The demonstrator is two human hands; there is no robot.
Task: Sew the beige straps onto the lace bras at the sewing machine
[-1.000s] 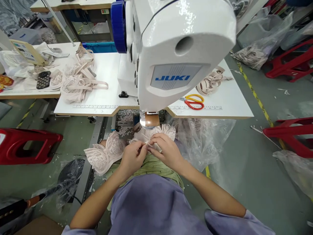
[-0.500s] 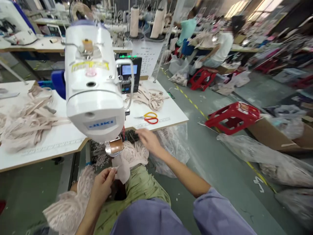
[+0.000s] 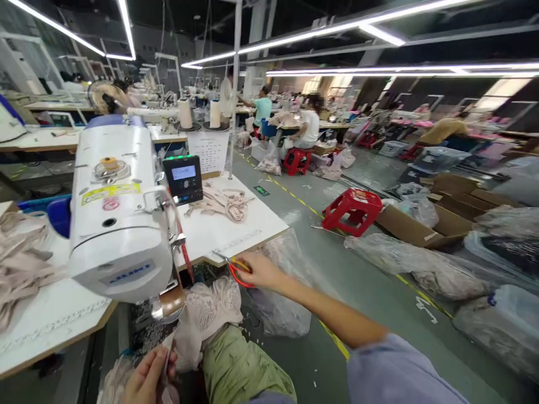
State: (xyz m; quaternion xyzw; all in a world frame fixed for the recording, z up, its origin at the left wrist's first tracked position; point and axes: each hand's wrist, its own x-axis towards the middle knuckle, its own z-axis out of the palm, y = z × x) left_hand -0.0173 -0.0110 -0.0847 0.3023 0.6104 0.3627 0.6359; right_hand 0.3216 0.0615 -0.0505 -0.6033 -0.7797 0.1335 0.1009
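My right hand is stretched out to the front edge of the white sewing table, its fingers closed on the red and yellow scissors. Low in the view, my left hand pinches a piece of pale pink lace fabric that hangs under the head of the white sewing machine. The lace drapes over my green-clad lap.
A pile of beige straps and a control panel sit on the table behind the machine. More straps lie at the left. Clear plastic bags, red stools and cardboard boxes stand on the floor to the right. Other people work at far tables.
My head has lifted, so the room shows. My right hand left the lace, reached to the table edge and closed on the scissors. My left hand keeps the lace.
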